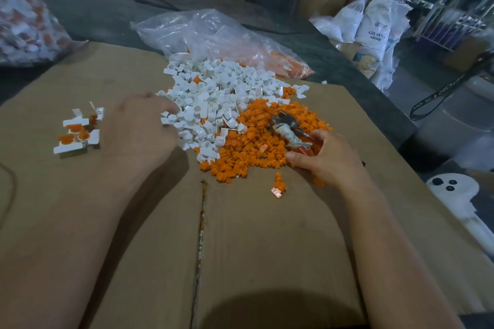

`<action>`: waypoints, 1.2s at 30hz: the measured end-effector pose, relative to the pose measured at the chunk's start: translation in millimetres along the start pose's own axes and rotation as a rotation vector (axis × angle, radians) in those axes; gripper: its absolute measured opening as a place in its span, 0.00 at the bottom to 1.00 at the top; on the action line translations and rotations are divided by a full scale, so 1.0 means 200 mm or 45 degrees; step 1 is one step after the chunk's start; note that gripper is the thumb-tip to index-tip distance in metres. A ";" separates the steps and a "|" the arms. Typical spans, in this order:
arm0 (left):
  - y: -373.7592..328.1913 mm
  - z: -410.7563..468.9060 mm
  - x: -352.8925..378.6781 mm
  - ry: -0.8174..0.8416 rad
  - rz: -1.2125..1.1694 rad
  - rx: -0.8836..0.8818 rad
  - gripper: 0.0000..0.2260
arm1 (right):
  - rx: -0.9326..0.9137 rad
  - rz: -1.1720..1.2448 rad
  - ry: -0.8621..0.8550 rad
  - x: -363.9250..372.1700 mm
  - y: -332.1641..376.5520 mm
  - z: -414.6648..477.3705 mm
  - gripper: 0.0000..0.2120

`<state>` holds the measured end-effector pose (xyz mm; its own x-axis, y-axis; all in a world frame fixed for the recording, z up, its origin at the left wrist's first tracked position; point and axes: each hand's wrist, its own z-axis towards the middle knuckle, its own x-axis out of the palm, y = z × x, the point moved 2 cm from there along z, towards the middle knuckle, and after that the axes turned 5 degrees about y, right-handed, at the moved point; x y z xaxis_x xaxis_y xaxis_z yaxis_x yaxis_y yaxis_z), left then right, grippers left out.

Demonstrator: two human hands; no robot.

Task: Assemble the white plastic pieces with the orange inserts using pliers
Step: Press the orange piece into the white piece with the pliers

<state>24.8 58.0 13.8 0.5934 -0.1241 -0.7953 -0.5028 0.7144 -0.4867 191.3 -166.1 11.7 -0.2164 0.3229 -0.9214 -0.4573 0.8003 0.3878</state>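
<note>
At the frame's centre, a heap of white plastic pieces [213, 96] meets a heap of orange inserts [267, 147] on a cardboard sheet [267, 235]. The left hand [139, 128] reaches into the white heap; the right hand [324, 157] grips the pliers [290, 129] lying on the orange heap. Assembled pieces [77, 133] sit at left.
</note>
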 end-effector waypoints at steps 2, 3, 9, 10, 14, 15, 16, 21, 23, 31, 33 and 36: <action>-0.04 -0.02 0.04 0.136 0.057 0.104 0.11 | 0.008 0.005 0.011 0.00 0.00 0.00 0.39; -0.05 -0.02 0.06 0.202 0.123 0.138 0.11 | 0.012 0.005 0.017 0.00 0.00 0.00 0.39; -0.06 0.00 0.08 0.337 0.190 0.163 0.09 | 0.028 0.014 0.071 0.02 0.01 0.00 0.41; -0.06 0.00 0.08 0.339 0.159 0.155 0.08 | 0.028 0.026 0.076 0.03 0.01 0.00 0.41; -0.05 0.00 0.08 0.359 0.062 0.119 0.04 | 0.030 0.016 0.091 0.03 0.01 0.01 0.42; -0.04 0.00 0.08 0.340 0.018 0.107 0.03 | 0.027 0.014 0.095 0.03 0.01 0.00 0.42; -0.04 0.00 0.07 0.304 -0.036 0.096 0.02 | 0.025 0.016 0.098 0.02 0.01 0.00 0.42; -0.04 0.00 0.03 0.084 -0.506 0.022 0.05 | -0.092 0.129 -0.153 -0.01 0.05 -0.03 0.34; -0.06 -0.01 0.02 0.109 -0.792 -0.007 0.06 | -0.284 0.201 -0.274 -0.02 0.11 -0.07 0.22; -0.18 -0.09 0.02 0.609 -1.632 -0.185 0.11 | -0.672 -0.061 0.035 0.10 0.25 -0.10 0.14; -0.19 -0.11 0.04 0.693 -1.682 -0.204 0.11 | -0.670 -0.081 0.035 0.12 0.26 -0.09 0.14; -0.20 -0.12 0.06 0.797 -1.733 -0.213 0.09 | -0.657 -0.076 0.001 0.13 0.28 -0.10 0.10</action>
<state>36.5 11.1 14.5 0.3180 -0.9046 0.2840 0.1057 -0.2638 -0.9588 142.3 -122.7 11.2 -0.1774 0.2842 -0.9422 -0.8344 0.4642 0.2971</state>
